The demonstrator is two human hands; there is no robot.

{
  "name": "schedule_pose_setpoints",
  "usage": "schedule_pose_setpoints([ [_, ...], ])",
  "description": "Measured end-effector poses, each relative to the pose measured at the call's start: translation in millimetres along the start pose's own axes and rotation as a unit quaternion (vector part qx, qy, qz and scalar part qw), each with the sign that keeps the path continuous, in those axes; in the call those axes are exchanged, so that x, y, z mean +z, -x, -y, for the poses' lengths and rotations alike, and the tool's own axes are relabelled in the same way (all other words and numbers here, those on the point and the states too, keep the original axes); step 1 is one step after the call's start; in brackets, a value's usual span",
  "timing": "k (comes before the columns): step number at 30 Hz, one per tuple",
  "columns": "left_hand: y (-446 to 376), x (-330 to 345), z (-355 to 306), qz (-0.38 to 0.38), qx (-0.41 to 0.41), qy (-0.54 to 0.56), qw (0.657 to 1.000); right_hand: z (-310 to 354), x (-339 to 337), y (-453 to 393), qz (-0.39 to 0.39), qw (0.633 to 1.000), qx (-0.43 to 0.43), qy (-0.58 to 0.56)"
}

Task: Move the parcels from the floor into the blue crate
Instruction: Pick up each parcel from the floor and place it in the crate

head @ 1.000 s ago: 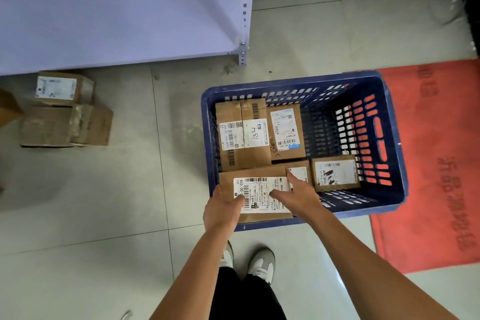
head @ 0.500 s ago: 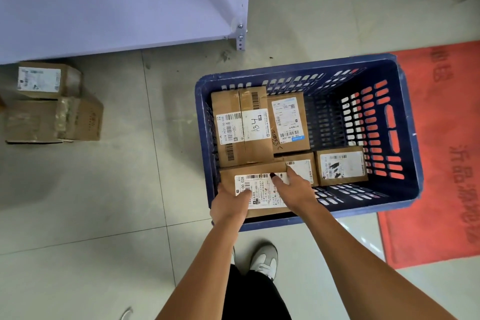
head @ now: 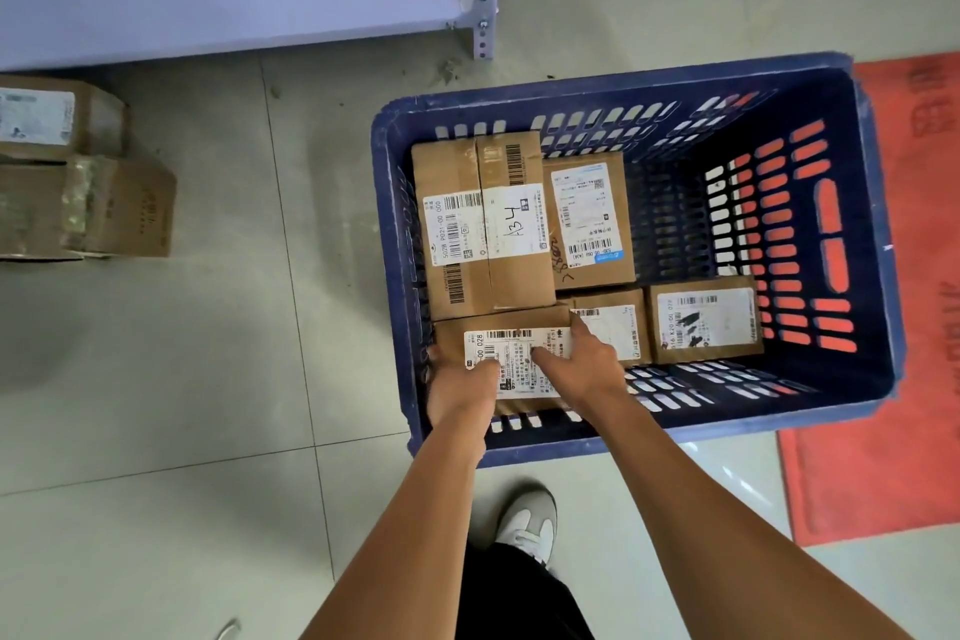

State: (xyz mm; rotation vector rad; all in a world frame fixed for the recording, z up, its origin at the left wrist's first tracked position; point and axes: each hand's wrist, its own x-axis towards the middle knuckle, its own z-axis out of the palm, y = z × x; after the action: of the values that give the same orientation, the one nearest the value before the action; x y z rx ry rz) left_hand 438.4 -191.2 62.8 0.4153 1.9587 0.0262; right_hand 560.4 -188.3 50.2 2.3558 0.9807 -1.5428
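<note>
Five parcels are lying inside the blue crate point(head: 878, 244) at the centre right of the frame: a large box marked 134 point(head: 483, 224) at the crate's upper left, a narrower box point(head: 589, 218) just beside it, two smaller boxes point(head: 704, 320) along the lower row, and the parcel now being set down point(head: 501, 322) at the crate's lower left corner. At least two more parcels point(head: 67, 172) are sitting on the floor point(head: 208, 353) at the far left edge of the frame, one stacked on another, well apart from the crate, so by my judgement the job is well past halfway but not finished; whether more lie outside the frame cannot be told.

Both arms are reaching forward and down over the crate's near rim. The left hand point(head: 460, 392) is gripping the parcel's left end, thumb lying on the label and fingers wrapping out of sight round the side. The right hand point(head: 582, 366) is holding the right part, its thumb pressing on the white label and its fingers point(head: 584, 327) curling over the far right edge. The parcel appears to be level and touching its neighbours.
</note>
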Motion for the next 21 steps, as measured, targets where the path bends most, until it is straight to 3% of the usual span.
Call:
schedule_pose_setpoints([
  [3,5,-3,4,0.021,0.012,0.026,0.999,-4,-4,4,0.018,0.999,-0.008,-0.026],
  [8,38,-13,12,-0.025,0.121,0.031,0.992,1,-16,46,0.027,0.993,-0.014,-0.113],
  [11,61,-27,6,0.013,0.161,0.093,0.982,11,-23,80,0.017,0.992,-0.045,-0.113],
  [15,84,-67,-15,0.053,0.186,0.170,0.966,39,-41,116,0.016,0.986,-0.086,-0.144],
  [21,89,-157,-45,0.060,0.248,0.188,0.948,111,-41,158,0.016,0.967,-0.171,-0.187],
])
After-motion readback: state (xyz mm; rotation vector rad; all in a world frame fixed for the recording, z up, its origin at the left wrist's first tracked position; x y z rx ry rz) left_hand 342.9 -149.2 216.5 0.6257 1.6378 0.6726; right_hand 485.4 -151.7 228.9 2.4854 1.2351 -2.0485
